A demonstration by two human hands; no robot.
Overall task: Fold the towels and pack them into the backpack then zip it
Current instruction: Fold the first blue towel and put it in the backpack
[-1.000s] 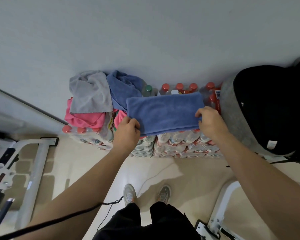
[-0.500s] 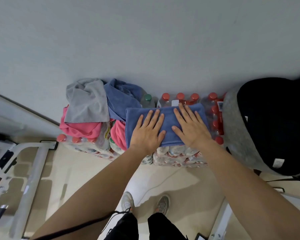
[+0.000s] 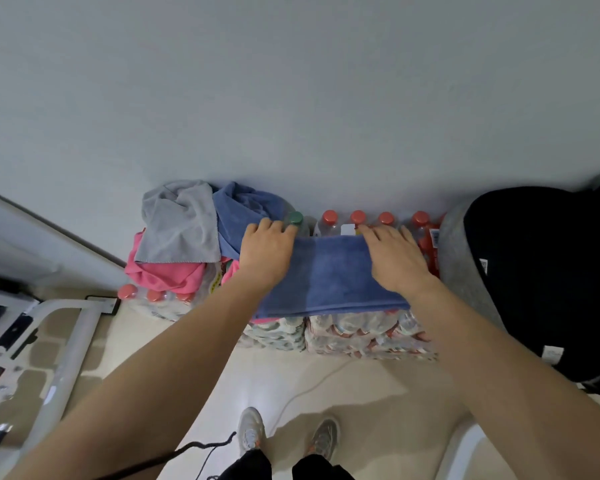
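Both hands (image 3: 267, 251) on blue towel (image 3: 329, 282)

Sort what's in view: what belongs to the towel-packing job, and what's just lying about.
Job: blue towel under left hand and right hand; grey towel; pink towel; crumpled blue towel; backpack.
Lying about: bottle packs; white frame; cord.

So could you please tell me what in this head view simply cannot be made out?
- Backpack: cut off by the right edge; its opening and zipper don't show.
- Blue towel: its far corners lie under the left hand and right hand, so any grip is hidden.
- Pink towel: mostly covered by the grey towel.
- Bottle labels: too small to read.
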